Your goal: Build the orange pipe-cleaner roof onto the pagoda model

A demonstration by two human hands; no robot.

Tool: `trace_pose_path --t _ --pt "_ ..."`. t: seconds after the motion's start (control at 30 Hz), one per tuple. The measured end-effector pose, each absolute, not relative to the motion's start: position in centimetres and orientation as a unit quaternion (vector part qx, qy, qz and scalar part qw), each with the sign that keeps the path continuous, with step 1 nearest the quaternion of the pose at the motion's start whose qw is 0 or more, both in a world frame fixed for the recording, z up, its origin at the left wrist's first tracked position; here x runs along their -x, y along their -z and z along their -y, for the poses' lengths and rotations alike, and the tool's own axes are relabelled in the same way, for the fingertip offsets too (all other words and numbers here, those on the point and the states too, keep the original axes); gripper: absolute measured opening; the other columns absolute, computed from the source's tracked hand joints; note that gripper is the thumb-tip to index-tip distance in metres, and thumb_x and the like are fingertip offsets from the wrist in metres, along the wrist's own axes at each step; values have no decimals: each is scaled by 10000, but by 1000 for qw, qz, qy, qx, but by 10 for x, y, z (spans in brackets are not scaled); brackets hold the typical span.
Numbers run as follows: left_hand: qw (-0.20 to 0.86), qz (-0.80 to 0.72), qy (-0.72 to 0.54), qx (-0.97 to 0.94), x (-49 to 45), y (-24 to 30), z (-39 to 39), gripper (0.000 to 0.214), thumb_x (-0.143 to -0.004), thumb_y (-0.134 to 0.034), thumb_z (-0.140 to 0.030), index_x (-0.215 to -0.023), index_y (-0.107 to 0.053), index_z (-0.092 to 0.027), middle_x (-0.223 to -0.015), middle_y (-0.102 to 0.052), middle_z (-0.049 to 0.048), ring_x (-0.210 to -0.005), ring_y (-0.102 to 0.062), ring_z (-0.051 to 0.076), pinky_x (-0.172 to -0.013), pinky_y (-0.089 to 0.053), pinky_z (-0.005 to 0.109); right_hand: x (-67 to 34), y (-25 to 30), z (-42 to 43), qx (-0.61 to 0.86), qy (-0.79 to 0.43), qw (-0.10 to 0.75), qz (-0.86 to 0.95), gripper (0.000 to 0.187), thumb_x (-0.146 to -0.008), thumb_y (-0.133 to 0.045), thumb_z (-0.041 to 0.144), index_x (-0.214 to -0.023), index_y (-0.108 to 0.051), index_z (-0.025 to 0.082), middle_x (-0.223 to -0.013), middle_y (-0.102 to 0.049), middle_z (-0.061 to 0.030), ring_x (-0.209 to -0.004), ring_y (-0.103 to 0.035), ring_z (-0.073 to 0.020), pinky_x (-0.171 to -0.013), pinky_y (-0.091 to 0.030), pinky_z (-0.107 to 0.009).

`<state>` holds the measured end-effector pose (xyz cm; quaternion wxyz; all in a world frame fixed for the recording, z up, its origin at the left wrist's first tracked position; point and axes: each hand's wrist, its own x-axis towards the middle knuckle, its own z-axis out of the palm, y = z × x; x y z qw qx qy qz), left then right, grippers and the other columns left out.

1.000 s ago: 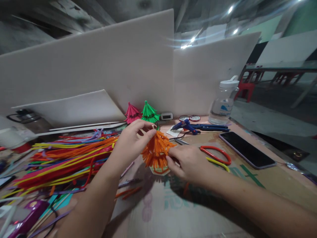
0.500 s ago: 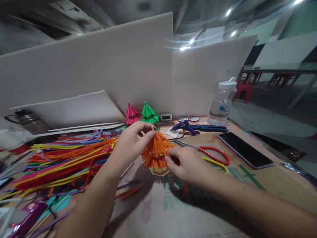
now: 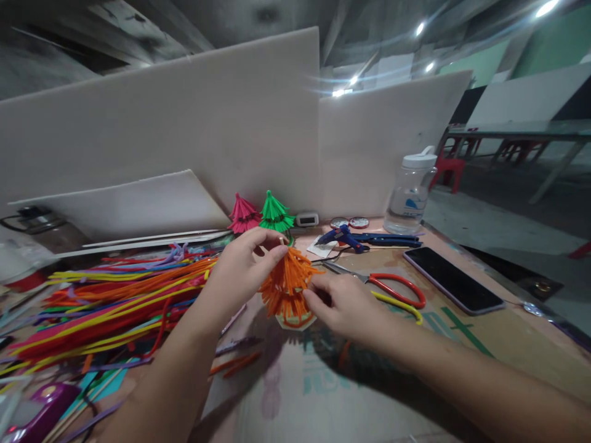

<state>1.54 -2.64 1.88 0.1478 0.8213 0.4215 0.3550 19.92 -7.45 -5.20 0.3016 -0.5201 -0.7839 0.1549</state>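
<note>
An orange pipe-cleaner tree (image 3: 287, 284) with layered, drooping fringes stands in front of me, a pale flat base showing beneath it. My left hand (image 3: 252, 261) pinches the thin stick at its top between thumb and fingers. On the tree's right side, my right hand (image 3: 335, 301) has thumb and forefinger closed at the fringe ends, seemingly on an orange strand; the fingertips partly hide it. Behind the hands stand a pink pipe-cleaner tree (image 3: 244, 215) and a green pipe-cleaner tree (image 3: 276, 213).
Loose pipe cleaners (image 3: 124, 301) pile up at left. To the right lie scissors (image 3: 397, 289), a blue glue gun (image 3: 342, 237), a phone (image 3: 452, 280) and a water bottle (image 3: 410, 194). Orange offcuts (image 3: 237, 364) lie nearby. White boards (image 3: 184, 123) close off the back.
The view has shifted slightly. Both hands keep nearly the same hold on the orange tree, which now looks tipped a little, with more of its pale base showing.
</note>
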Motion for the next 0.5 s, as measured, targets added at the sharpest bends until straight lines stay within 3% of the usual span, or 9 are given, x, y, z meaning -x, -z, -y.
trace_pose_path --t 0.5 --pt "144 -413 -340 -833 -14 -16 25 184 -898 -583 -353 -950 -643 -187 -945 -692 43 -858 -628 191 -804 -485 307 -200 55 72 505 -158 322 785 281 -970 -484 326 -828 -682 187 -685 -657 -9 -589 -514 -127 -570 -283 -253"
